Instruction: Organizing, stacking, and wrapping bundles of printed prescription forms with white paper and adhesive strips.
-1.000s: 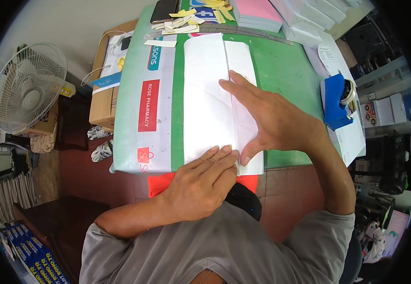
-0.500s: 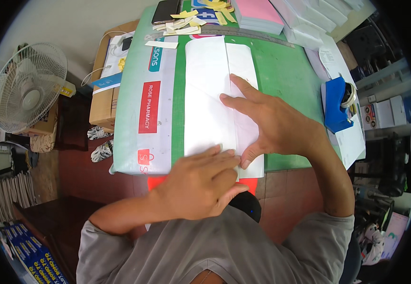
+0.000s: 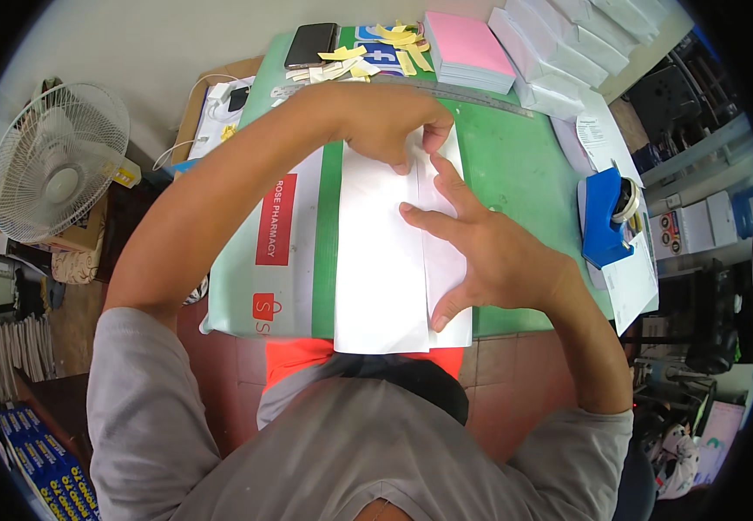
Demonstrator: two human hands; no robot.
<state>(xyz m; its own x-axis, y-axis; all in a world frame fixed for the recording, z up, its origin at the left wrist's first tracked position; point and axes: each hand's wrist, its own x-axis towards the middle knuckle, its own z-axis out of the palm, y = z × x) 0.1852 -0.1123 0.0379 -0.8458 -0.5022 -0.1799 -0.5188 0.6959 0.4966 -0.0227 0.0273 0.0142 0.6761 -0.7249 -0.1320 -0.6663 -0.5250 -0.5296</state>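
A long sheet of white paper point(image 3: 376, 269) lies on the green table cover, with one layer folded over another along its right side. My right hand point(image 3: 502, 247) rests on it with fingers and thumb spread, holding nothing, touching the narrow lower layer point(image 3: 444, 265) and the fold edge. Across the paper's far end reaches my left hand point(image 3: 385, 122). Its fingers bend down onto the paper, and the thumb stands apart from them. The paper's far left corner is hidden by my left arm.
Paper strips point(image 3: 341, 68), a dark phone point(image 3: 311, 45) and a metal ruler point(image 3: 472, 95) lie at the far side. Behind are a pink-topped paper stack point(image 3: 467, 43) and white bundles point(image 3: 558, 52). A blue tape dispenser point(image 3: 602, 217) stands right; a fan point(image 3: 59, 165) is left.
My left hand has gone from the paper's near end to its far end, and its arm now crosses the table's left side. My right hand stays spread on the paper. The view has shifted slightly.
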